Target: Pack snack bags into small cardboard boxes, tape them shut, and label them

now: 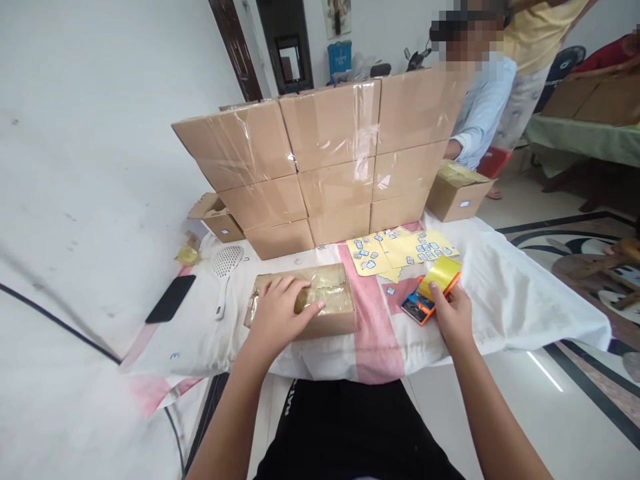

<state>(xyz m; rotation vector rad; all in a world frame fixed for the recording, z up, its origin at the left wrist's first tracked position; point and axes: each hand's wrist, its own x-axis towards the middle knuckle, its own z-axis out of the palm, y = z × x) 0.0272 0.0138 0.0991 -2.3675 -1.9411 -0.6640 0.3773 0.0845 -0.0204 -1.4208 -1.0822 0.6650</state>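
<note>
A small cardboard box [330, 323] lies in front of me, with clear tape across its top. My left hand [283, 307] rests on its top left part, fingers spread over the tape. In my right hand [453, 310] is a tape dispenser [425, 300], orange and blue with a yellowish roll, held at the right of the box just over the cloth. Behind it lie yellow sheets [385, 250] bearing several small blue-edged stickers. One loose sticker [391, 291] sits on the cloth left of the dispenser.
A wall of stacked cardboard boxes [335, 160] stands at the table's back. To the left lie a white slotted ladle [226, 267], a black phone [171, 299] and crumpled tape [188, 252]. Boxes stand at back left [225, 225] and right [457, 193]. A person [483, 100] is behind.
</note>
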